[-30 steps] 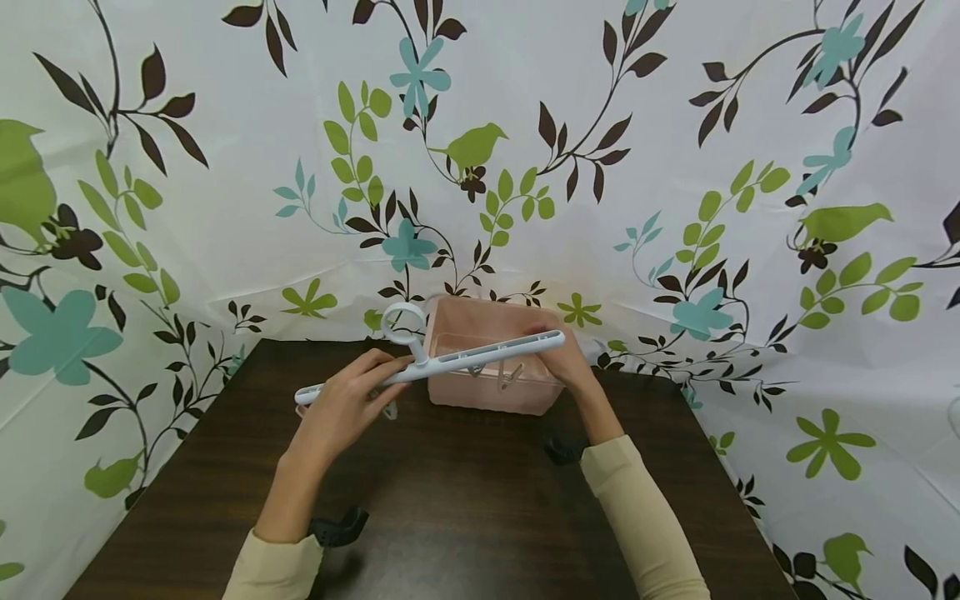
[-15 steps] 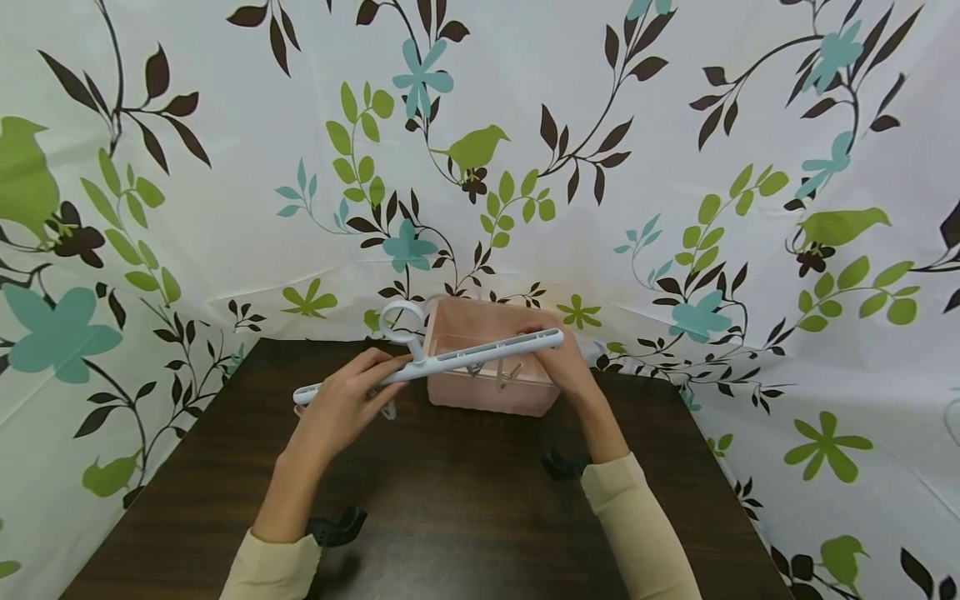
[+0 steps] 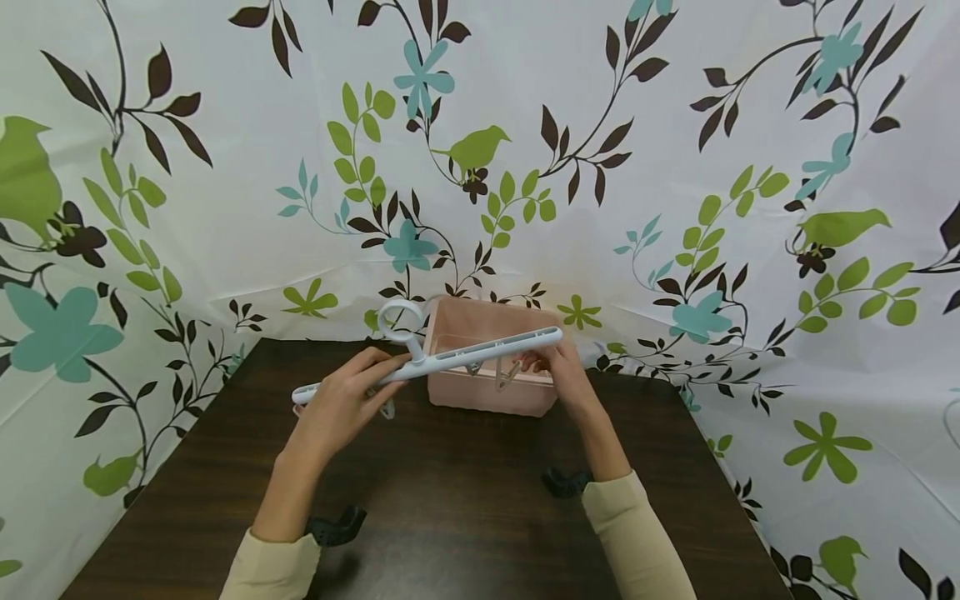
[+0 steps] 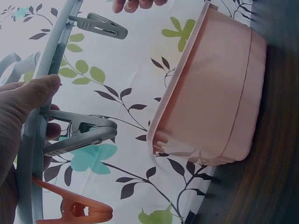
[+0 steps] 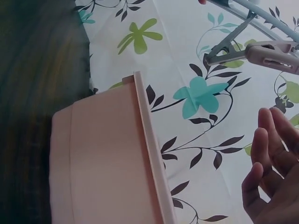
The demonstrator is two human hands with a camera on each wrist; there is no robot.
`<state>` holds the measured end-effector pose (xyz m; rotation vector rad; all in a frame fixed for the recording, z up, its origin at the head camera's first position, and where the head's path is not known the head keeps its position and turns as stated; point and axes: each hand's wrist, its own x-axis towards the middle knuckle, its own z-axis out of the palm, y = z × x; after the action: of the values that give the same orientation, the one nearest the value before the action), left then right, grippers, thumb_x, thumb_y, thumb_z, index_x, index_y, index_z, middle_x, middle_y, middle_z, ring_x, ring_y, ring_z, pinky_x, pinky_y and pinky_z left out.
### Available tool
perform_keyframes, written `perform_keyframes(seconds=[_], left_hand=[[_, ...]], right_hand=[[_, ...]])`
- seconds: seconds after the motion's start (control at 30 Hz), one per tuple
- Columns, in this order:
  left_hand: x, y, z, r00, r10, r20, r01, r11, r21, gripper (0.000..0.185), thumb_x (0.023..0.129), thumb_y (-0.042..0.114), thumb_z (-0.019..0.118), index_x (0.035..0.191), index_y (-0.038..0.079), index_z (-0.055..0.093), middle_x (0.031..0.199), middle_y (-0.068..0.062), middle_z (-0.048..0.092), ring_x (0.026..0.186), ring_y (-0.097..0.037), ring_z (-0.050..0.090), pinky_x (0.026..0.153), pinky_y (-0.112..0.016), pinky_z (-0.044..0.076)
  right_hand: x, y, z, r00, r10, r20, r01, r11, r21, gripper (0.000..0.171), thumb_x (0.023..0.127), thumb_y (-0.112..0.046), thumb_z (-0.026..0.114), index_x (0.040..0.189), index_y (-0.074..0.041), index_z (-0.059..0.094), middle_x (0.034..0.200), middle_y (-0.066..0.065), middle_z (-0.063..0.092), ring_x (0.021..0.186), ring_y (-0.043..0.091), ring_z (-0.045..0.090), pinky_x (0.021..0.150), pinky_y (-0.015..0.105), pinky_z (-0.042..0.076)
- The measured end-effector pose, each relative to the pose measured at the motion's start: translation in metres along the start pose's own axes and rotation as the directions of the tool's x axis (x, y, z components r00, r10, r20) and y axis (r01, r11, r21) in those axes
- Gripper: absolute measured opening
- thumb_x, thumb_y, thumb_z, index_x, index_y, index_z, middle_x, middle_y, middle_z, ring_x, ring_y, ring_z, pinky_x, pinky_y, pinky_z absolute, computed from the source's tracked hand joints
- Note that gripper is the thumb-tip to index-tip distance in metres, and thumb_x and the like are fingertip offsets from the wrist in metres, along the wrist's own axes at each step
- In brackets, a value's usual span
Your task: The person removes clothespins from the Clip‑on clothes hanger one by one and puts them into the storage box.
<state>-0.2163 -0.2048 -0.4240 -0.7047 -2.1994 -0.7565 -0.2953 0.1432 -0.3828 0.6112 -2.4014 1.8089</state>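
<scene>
Behind your work hangs a curtain (image 3: pixel 675 125) printed with leaves, flowers and green birds; it carries no legible writing. Below it lies the dark table (image 3: pixel 450 517). At the table's far edge stands a pink bin (image 3: pixel 487 396), unlabelled on the sides shown. You hold a white hanger (image 3: pixel 450 358) above the bin's near rim, tilted, ring end up. Your left hand (image 3: pixel 341 408) grips the hanger's left half, thumb across the bar. Your right hand (image 3: pixel 558 375) is under the hanger's right end, fingers relaxed and uncurled, holding nothing, just beside a hanging peg. Grey pegs (image 4: pixel 79 133) and one orange peg (image 4: pixel 79 210) hang from the bar.
</scene>
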Motion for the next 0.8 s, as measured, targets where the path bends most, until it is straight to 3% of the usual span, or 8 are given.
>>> perform_keyframes(seconds=[0.13,0.37,0.57,0.8], left_hand=[[0.001,0.0,0.0,1.0,-0.007,-0.001,0.007,1.0,0.0,0.045,0.092,0.013,0.086,0.136,0.013,0.076,0.114,-0.003,0.067,0.083,-0.015,0.064,0.065,-0.032,0.053],[-0.002,-0.001,-0.001,1.0,-0.009,0.003,0.009,1.0,-0.01,0.045,0.092,0.012,0.086,0.135,0.014,0.076,0.115,-0.003,0.068,0.082,-0.017,0.065,0.065,-0.031,0.052],[-0.001,0.0,-0.001,1.0,-0.009,-0.004,0.009,1.0,-0.022,0.046,0.091,0.009,0.086,0.135,0.013,0.076,0.115,-0.003,0.068,0.082,-0.018,0.065,0.065,-0.03,0.052],[-0.001,0.0,-0.004,1.0,-0.027,-0.014,0.027,1.0,-0.003,0.044,0.091,0.011,0.087,0.134,0.013,0.077,0.114,-0.003,0.068,0.083,-0.013,0.064,0.065,-0.031,0.053]], right_hand=[[-0.001,0.001,0.001,0.998,-0.062,0.03,0.06,0.997,0.055,0.044,0.112,-0.028,0.043,0.111,0.005,0.071,0.089,-0.002,0.072,0.078,0.016,0.066,0.078,0.038,0.055],[-0.009,0.003,0.004,0.975,-0.187,0.116,0.189,0.982,-0.002,0.037,0.113,-0.018,0.051,0.116,0.011,0.073,0.092,0.01,0.072,0.078,0.016,0.066,0.077,0.032,0.056],[-0.014,0.002,0.005,0.967,-0.189,0.173,0.19,0.982,0.009,0.031,0.112,-0.016,0.054,0.12,0.007,0.073,0.101,-0.002,0.07,0.084,0.018,0.065,0.079,0.033,0.058],[-0.016,0.001,0.008,0.948,-0.215,0.237,0.224,0.975,-0.01,0.021,0.106,-0.013,0.066,0.119,0.001,0.074,0.1,0.005,0.073,0.081,0.017,0.067,0.07,0.029,0.056]])
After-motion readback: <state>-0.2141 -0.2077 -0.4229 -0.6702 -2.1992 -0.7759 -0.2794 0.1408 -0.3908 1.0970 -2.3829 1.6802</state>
